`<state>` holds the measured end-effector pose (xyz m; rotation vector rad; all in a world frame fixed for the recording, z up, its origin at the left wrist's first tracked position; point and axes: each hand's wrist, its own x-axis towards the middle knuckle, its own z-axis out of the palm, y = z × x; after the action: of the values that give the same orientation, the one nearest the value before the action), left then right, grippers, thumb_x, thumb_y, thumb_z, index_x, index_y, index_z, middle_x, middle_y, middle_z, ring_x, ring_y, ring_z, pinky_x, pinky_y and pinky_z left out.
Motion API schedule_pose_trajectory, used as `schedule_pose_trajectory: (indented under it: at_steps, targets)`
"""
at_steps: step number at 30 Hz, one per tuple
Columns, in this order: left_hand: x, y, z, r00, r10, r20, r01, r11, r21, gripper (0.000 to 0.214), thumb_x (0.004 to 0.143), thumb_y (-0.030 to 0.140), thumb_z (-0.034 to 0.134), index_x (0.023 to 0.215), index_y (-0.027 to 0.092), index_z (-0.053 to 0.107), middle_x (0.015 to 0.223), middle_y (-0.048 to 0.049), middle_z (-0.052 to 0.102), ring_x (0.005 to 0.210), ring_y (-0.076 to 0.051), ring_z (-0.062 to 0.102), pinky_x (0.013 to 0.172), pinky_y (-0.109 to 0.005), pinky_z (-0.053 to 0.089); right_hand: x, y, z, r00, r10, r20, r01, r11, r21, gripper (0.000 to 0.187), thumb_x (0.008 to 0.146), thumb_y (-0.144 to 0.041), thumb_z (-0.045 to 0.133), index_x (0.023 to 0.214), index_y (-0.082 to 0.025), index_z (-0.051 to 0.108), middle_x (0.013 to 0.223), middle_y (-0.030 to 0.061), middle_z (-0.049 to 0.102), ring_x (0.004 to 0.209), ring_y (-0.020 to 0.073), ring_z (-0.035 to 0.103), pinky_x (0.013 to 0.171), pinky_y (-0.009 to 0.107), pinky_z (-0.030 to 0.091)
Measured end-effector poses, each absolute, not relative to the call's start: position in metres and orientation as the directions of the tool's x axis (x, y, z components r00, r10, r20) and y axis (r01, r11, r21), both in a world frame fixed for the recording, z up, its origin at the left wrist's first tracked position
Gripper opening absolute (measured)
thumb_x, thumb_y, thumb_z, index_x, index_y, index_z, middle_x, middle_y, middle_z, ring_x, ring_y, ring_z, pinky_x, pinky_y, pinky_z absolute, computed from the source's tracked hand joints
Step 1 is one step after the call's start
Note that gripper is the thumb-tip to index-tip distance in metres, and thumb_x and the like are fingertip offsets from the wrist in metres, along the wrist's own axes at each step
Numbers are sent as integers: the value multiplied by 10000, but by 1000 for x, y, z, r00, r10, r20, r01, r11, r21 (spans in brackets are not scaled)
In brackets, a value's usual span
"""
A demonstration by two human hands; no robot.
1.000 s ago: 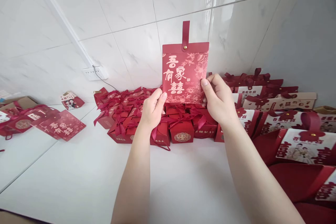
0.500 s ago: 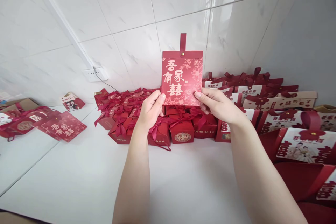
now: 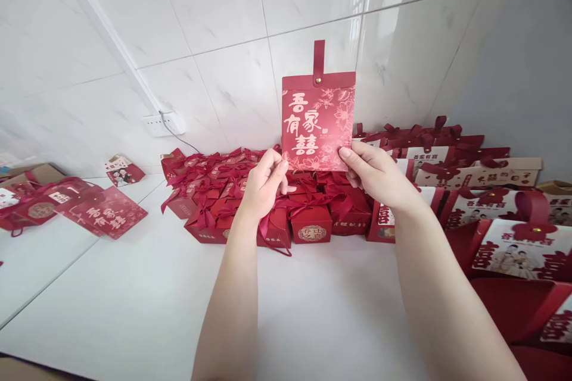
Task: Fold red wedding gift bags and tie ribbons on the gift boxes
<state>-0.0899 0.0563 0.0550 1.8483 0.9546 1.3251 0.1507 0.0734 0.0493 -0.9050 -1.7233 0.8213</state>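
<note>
A flat red gift bag (image 3: pixel 318 122) with pale lettering, flower prints and a strap fixed by a gold stud is held upright before the tiled wall. My right hand (image 3: pixel 373 169) pinches its lower right corner, thumb on the front. At the lower left corner, the thumb of my left hand (image 3: pixel 267 181) lies on the bag's edge, its fingers curled below and partly behind. Under the bag stand rows of red gift boxes (image 3: pixel 311 226) tied with ribbons.
Red and white photo gift bags (image 3: pixel 513 247) crowd the right side. Two flat red bags (image 3: pixel 116 214) overlap at left, beside ribboned boxes (image 3: pixel 38 208). A small photo box (image 3: pixel 124 171) stands near the wall socket (image 3: pixel 163 124). White table surface (image 3: pixel 322 309) shows in front.
Both hands have raised the gift bag slightly and shifted it a little right, and it appears somewhat larger. The left fingers look a bit looser at the corner.
</note>
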Motion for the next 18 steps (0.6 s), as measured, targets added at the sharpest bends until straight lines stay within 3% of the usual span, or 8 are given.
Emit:
schedule_pose_trajectory:
  at_steps: [8,11,15,18]
  targets:
    - [-93,55,56,186,796,577,193,-605,772,266,969,435,569,838,223,476,618,69,450,531,-72,450,615,-224,606,149,73,46,-225,851,475,163,513,-843,453,978,-616,484,748,-230,433,634,-38,472,547,113,477,549,274,388]
    - [-95,59,56,48,750,659,147,-658,738,276,924,458,629,832,223,518,662,54,439,545,-82,435,554,-202,574,149,75,45,-249,852,460,160,505,-848,462,976,-618,488,735,-227,436,628,-36,478,549,111,479,553,270,390]
    - [-94,68,55,-194,726,659,62,-662,747,333,891,527,648,817,220,539,844,-6,567,774,-127,597,664,-219,582,151,78,45,-280,846,453,192,512,-837,476,973,-623,489,720,-224,432,617,-34,477,560,114,472,562,267,387]
    - [-88,68,54,-180,828,531,-48,-547,836,420,907,648,553,961,233,595,1152,-65,648,1050,-197,664,844,-304,591,150,76,46,-303,845,441,186,507,-842,486,970,-637,480,720,-224,423,625,-35,474,559,115,470,570,272,387]
